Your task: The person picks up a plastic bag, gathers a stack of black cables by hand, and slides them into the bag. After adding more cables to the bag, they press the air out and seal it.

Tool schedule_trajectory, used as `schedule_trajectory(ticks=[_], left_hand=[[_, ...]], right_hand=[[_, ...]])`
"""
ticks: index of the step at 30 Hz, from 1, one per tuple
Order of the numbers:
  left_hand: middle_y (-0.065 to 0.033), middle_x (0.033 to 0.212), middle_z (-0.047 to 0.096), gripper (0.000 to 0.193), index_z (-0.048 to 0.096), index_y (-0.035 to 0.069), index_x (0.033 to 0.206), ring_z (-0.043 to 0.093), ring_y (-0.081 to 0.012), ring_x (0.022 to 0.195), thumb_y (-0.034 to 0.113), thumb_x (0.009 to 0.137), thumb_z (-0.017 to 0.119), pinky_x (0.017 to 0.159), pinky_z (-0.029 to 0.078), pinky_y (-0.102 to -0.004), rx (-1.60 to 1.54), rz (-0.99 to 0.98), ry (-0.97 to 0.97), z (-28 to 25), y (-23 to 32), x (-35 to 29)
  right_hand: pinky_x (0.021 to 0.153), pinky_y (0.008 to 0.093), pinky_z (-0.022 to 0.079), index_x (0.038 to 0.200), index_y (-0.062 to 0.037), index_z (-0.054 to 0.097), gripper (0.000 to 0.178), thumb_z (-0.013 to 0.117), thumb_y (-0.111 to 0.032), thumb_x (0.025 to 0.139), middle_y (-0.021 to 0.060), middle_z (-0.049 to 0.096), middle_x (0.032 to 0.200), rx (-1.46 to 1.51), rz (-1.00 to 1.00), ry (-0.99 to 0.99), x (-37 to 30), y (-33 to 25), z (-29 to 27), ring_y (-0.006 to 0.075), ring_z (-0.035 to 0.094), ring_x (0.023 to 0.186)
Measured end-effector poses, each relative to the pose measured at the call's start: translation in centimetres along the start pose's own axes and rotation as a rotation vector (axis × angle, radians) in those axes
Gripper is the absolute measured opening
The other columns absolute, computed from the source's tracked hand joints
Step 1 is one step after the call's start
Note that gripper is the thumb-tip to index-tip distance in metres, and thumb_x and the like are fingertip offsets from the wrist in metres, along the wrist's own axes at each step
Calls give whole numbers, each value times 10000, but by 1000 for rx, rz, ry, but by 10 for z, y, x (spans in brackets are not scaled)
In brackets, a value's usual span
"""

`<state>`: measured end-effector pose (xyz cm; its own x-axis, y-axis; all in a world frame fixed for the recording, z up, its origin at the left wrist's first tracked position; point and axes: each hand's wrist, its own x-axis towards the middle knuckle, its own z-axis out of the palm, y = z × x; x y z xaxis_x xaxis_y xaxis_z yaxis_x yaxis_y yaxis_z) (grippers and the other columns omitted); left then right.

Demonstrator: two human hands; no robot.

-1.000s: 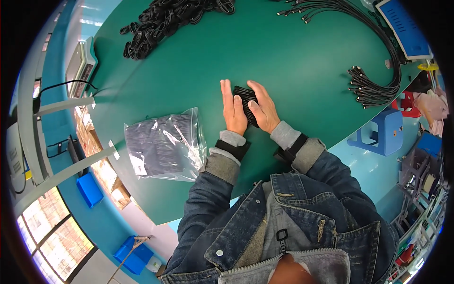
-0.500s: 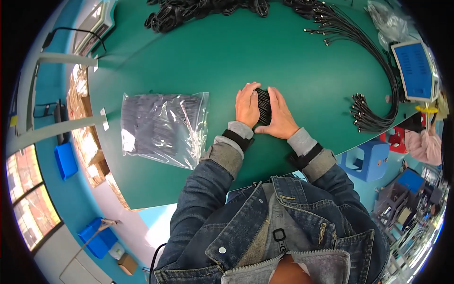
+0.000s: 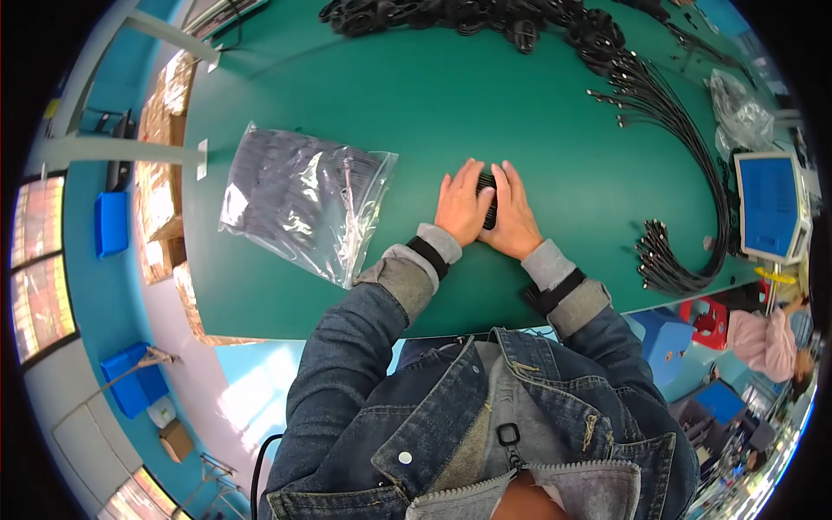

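A small bundle of black, ridged strips (image 3: 487, 182) lies on the green table top between my two hands, mostly hidden by them. My left hand (image 3: 459, 208) presses against its left side, with the thumb across the front. From the right, my right hand (image 3: 517, 218) closes on the same bundle, fingers pointing away from me. To the left of my hands rests a clear plastic bag (image 3: 299, 195) filled with many thin dark pieces, too blurred by the film to name.
Coiled black cables (image 3: 468, 16) are heaped along the far edge of the table (image 3: 416, 104). A long bunch of black cables (image 3: 712, 173) curves down the right side, near a crumpled clear bag (image 3: 741, 113) and a blue-fronted device (image 3: 770, 204). Another person (image 3: 767, 345) is at far right.
My hands have come closer together round the bundle, covering more of it. The whole view has shifted and turned slightly, so table and bag appear rotated.
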<state>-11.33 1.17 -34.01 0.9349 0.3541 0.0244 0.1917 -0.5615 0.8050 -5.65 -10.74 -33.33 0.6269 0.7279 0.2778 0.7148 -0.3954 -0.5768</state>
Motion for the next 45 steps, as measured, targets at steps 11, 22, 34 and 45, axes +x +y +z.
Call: schedule_trajectory(ticks=[11,22,34,45], left_hand=[[-198,1313,405,476,426,68,1251,360,-342,1246,260,833,547,1024,228,-554,96,-97,148,6,8,-3],[-126,1101,495,541,488,67,1132,454,-310,1040,243,677,723,886,317,-455,777,-300,746,-104,-21,-136],[-102,725,515,141,519,41,791,525,-267,596,16,720,639,521,426,-340,391,-189,804,-118,-61,-163],[-118,692,495,130,507,34,769,514,-298,591,-19,717,613,515,416,-380,350,-22,735,-121,-60,-162]], right_hand=[[930,447,368,1274,40,282,834,762,-172,626,252,416,1177,-45,-43,-101,1,5,2,410,419,1089],[892,422,389,1224,-7,367,803,799,-156,563,198,467,1092,287,-1,-270,-20,-70,10,379,452,1035],[878,408,402,1247,1,363,850,812,-161,545,182,477,1099,223,-93,-411,22,-137,79,363,460,1037],[844,399,397,1238,15,395,823,797,-249,571,165,491,1126,105,-57,-110,34,-170,121,349,468,1002]])
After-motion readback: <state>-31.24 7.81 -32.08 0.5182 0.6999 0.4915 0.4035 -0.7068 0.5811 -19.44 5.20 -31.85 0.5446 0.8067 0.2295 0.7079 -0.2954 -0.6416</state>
